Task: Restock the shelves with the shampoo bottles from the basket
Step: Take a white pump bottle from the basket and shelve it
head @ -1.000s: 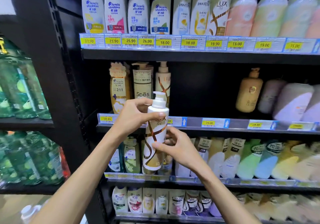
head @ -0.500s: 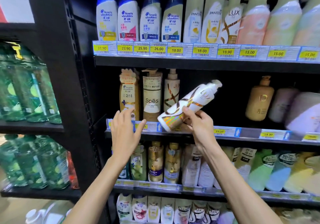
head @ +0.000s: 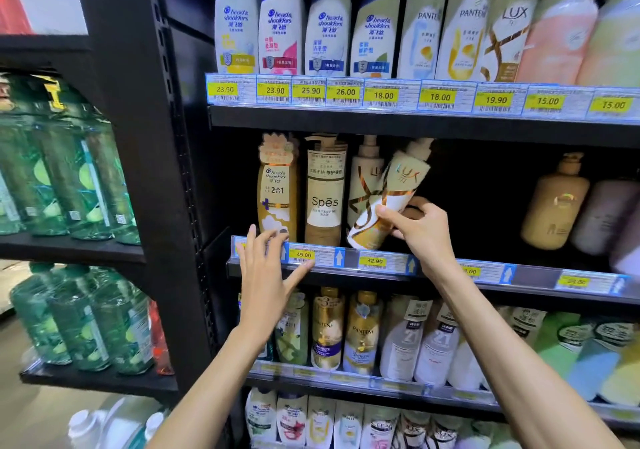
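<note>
Right hand point(head: 420, 226) grips the white-and-gold LUX pump bottle point(head: 394, 192) round its lower body, thumb on the front face and fingers curled behind. The bottle is tilted, pump head up and to the right, base low over the front edge of the middle shelf point(head: 540, 277), above the 32.90 price tag point(head: 374, 261). It overlaps a matching LUX bottle point(head: 363, 178) that stands upright; contact between the two cannot be told. Left hand point(head: 266, 275) holds nothing: its fingers are spread and straight, tips on the price rail by the 49.00 tag point(head: 303, 255). Handling, as judged: hard plastic shell, stiff and unlikely to dent. The finish is glossy and probably slick, so a wrap round the narrower waist or lower body looks safer than a pinch. The wall is opaque, so the fill is unseen; if full, the weight sits low and the bottle should settle once its base is flat. The pump neck looks like the weak part and no place to lift from. Contents of the middle shelf, left to right: gold Head & Shoulders bottle point(head: 277, 188), Spes bottle point(head: 325, 192), the upright LUX, a dark open gap, then an amber pump bottle point(head: 554, 202). The shelves above and below are packed in rows. The basket is out of frame.
</note>
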`<state>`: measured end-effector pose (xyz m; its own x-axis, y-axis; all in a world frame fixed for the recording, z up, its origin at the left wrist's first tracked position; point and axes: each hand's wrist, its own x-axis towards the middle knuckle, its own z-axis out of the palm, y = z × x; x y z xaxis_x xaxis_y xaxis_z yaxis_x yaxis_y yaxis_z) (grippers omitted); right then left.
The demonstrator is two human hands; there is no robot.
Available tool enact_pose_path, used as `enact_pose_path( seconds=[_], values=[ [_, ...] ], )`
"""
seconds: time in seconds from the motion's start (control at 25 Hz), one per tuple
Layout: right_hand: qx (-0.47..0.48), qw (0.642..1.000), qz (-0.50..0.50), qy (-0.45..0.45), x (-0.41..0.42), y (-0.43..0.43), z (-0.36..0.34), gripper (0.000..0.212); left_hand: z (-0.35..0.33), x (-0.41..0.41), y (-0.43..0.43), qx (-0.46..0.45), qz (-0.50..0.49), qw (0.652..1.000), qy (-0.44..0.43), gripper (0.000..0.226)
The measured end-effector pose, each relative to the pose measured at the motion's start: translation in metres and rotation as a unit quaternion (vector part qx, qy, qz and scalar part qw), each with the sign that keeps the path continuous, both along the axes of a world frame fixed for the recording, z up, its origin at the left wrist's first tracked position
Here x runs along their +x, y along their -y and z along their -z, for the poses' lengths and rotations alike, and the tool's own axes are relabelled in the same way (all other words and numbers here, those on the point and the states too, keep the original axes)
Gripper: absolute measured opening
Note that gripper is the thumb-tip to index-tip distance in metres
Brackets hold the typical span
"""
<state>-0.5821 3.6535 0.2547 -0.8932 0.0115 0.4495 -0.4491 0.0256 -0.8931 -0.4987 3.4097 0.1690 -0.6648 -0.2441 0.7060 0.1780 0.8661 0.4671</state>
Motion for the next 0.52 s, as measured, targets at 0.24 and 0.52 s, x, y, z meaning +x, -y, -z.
enact_pose_path(
  seconds=[0.24, 0.52],
  values=[
    [0.156, 0.987, -0.003, -0.026, -0.0066, 0.0029, 0.0042, 0.07, 0.0035, -0.0025, 0.0013, -0.011, -0.009, 1.0, -0.013, 0.068],
    [0.21, 0.976, -0.026, -0.045, -0.0021, 0.0035, -0.0023, 0.057, 0.0026, 0.0002, -0.0004, -0.012, -0.015, 1.0, -0.022, 0.067]
  ],
)
